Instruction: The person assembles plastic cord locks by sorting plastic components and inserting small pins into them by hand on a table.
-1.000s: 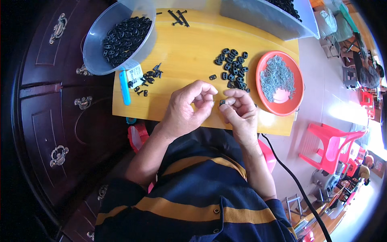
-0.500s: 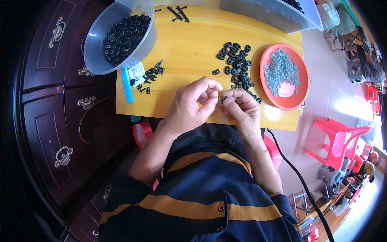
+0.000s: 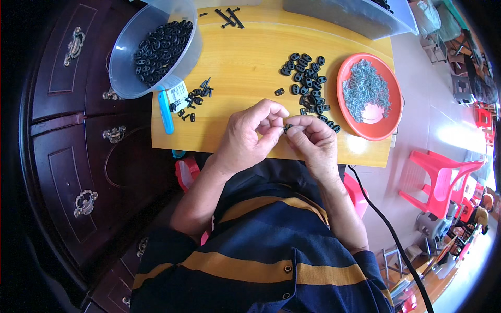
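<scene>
My left hand (image 3: 253, 133) and my right hand (image 3: 315, 140) meet above the near edge of the table, both closed in a pinch. Between the thumb and forefinger of the right hand is a small black plastic piece (image 3: 287, 128), mostly covered by the fingertips. The left fingertips press up against it; whatever they pinch is too small to make out. Just beyond the right hand lies a loose group of black oval two-hole pieces (image 3: 311, 83). An orange-red bowl (image 3: 344, 112) to the right holds a heap of small silvery metal springs (image 3: 365, 86).
At the far left stands a clear plastic tub (image 3: 122, 62) full of black oval pieces. Near it lie a blue-handled tool (image 3: 166, 112) and small black parts (image 3: 195, 96). Black sticks (image 3: 229, 18) and a grey bin (image 3: 344, 18) are farther back. A black cable (image 3: 389, 227) hangs at right.
The black piece in my right hand has moved slightly left, closing the small gap to the left fingertips. The view has shifted a little; the things on the table stay put.
</scene>
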The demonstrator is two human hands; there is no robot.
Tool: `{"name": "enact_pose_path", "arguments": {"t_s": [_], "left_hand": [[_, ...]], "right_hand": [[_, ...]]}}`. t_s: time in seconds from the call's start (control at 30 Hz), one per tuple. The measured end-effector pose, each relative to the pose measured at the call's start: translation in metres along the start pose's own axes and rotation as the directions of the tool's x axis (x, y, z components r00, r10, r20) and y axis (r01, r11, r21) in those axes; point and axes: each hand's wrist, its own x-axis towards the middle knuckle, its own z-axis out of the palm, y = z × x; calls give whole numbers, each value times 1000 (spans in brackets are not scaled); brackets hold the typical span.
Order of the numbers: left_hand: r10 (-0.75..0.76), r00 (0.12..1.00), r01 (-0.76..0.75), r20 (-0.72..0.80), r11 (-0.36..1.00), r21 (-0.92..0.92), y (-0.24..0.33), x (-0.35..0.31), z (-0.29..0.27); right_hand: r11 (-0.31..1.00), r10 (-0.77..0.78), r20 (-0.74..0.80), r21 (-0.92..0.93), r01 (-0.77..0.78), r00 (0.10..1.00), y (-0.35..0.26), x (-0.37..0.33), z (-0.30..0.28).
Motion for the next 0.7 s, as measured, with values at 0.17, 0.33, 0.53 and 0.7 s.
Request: {"name": "enact_pose_path", "arguments": {"t_s": [0.17,0.33,0.53,0.7], "left_hand": [[0,1000,0,31,1000,8,0,1,-2],[11,1000,-10,23,1000,-12,-3,-1,4],[-15,990,25,139,997,-71,5,-3,16],[-9,979,-4,203,998,65,11,7,21]], "right_hand": [[998,-23,4,-54,23,1000,3,-2,-1],[999,-35,10,-35,36,999,4,-6,-2],[997,-78,-15,16,78,997,6,-27,-21],[994,-79,-198,56,92,977,-4,-54,-49]]}}
